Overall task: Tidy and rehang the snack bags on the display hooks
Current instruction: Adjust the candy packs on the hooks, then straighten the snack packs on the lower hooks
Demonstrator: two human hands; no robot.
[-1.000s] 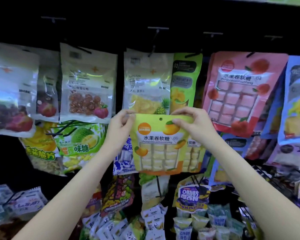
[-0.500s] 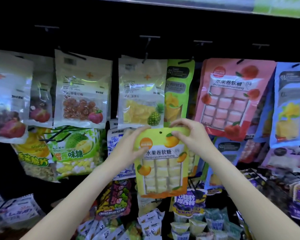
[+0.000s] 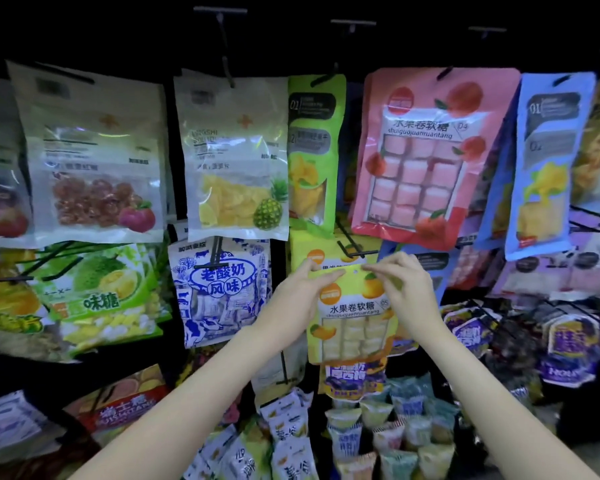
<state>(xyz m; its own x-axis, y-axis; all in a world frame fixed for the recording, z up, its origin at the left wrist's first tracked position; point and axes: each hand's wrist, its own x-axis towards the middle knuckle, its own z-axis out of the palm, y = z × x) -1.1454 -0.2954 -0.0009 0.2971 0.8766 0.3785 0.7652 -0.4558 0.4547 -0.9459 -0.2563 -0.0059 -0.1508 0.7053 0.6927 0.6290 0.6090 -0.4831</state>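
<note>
- Down from the pineapple bag (image 3: 236, 168) comes the yellow bag (image 3: 352, 317), nearer the hook (image 3: 355, 252) at twelve o'clock.
- Left hand (image 3: 300, 292) and right hand (image 3: 407, 289) each pinch a top corner.
- Level its hole, then slide on.

Dark back panel (image 3: 84, 29) behind rack — dim overhead, brighter light on lower rows.
</note>
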